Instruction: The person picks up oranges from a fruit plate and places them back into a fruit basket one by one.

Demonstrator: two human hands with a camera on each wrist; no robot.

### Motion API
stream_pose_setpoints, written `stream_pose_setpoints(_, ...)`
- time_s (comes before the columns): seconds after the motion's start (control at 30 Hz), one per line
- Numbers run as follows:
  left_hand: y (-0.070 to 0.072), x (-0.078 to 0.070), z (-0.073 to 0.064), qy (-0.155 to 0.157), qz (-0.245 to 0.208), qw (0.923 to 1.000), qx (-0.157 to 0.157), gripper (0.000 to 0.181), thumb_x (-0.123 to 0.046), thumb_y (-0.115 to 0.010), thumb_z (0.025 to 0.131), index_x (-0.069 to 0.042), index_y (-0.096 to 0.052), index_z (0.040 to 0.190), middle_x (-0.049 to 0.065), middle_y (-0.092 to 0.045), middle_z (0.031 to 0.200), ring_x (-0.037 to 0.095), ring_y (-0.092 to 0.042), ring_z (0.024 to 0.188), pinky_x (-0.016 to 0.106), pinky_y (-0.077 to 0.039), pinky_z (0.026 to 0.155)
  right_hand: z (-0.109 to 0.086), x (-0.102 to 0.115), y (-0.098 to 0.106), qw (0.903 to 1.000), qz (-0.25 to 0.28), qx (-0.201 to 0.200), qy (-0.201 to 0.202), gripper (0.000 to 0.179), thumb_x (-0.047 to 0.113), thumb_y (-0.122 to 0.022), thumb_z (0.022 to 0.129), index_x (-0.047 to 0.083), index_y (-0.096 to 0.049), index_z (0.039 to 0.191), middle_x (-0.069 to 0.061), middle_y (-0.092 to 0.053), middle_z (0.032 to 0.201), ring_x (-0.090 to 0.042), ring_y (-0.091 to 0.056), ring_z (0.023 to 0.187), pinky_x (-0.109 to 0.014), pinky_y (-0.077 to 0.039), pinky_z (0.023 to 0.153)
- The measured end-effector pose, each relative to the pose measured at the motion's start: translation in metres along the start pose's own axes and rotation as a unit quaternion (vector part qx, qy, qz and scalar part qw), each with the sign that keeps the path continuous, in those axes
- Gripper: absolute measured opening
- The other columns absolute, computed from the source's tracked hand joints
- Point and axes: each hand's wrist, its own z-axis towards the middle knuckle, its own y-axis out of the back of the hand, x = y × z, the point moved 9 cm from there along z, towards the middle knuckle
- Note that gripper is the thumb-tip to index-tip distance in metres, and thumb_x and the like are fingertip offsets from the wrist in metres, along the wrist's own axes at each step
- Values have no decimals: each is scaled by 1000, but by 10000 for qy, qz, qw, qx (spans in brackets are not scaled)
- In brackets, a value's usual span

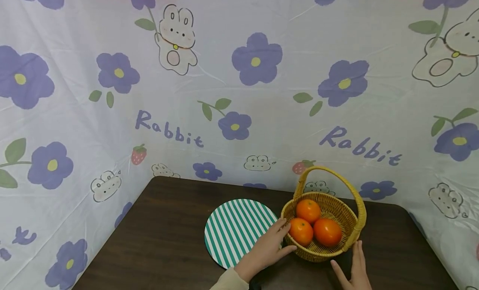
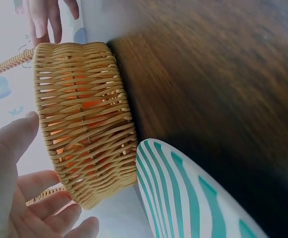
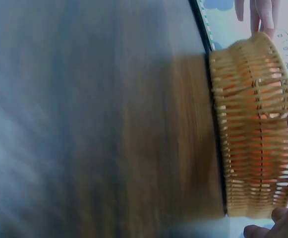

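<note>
A yellow wicker basket [image 1: 313, 256] with a tall arched handle stands on the dark table, holding three round orange fruits [image 1: 327, 232]. My left hand [image 1: 266, 249] is at the basket's left side, its fingertips touching the rim and its thumb spread towards the front. On the other side, my right hand [image 1: 354, 270] has straight fingers beside the basket's right wall, thumb apart; whether they touch it I cannot tell. In the left wrist view the woven wall [image 2: 84, 124] lies beyond the spread thumb and fingers. The right wrist view shows the basket wall [image 3: 255, 134] too, with that hand mostly cut off.
A round green-and-white striped mat [image 1: 239, 227] lies left of the basket, partly behind my left forearm. The dark wooden table [image 1: 157, 236] meets a white cloth backdrop [image 1: 277, 115] with flowers and rabbits at its back and sides.
</note>
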Motion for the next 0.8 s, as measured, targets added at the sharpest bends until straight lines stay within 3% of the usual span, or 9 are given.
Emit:
stream_pose_setpoints(0.13, 0, 0, -3, -49, 14, 10000, 67, 65, -51, -43, 93, -11, -36, 143, 11, -30, 149, 23, -31, 136, 31, -43, 98, -6, 8, -1, 9984, -70, -360, 420, 94, 34, -56, 92, 4, 15, 145, -26, 18, 149, -47, 10, 136, -72, -12, 96)
stream_pose_setpoints(0.27, 2, -1, -5, -163, 33, 9998, 68, 65, -52, -43, 92, -10, -37, 142, 11, -31, 149, 23, -31, 136, 32, -42, 100, -11, 17, 1, 9935, -195, -778, 803, 94, 24, -62, 89, 8, 9, 148, -27, 10, 151, -48, 2, 137, -73, -17, 94)
stream_pose_setpoints(0.7, 5, -1, -13, -505, 55, 9987, 56, 64, -52, -41, 93, -16, -34, 144, 11, -30, 149, 25, -28, 138, 45, -32, 107, -23, 45, 13, 9731, -884, -1664, 1324, 99, 16, -74, 78, 10, -7, 150, -21, 0, 154, -46, -16, 136, -68, -38, 78)
stream_pose_setpoints(0.8, 10, -1, -15, -543, 100, 9985, 10, 62, -51, -43, 93, -16, -35, 144, 10, -31, 149, 26, -27, 138, 48, -31, 107, -24, 52, 15, 9690, -925, -1712, 1521, 97, 16, -75, 76, 12, -12, 150, -19, -2, 154, -49, -20, 133, -69, -35, 84)
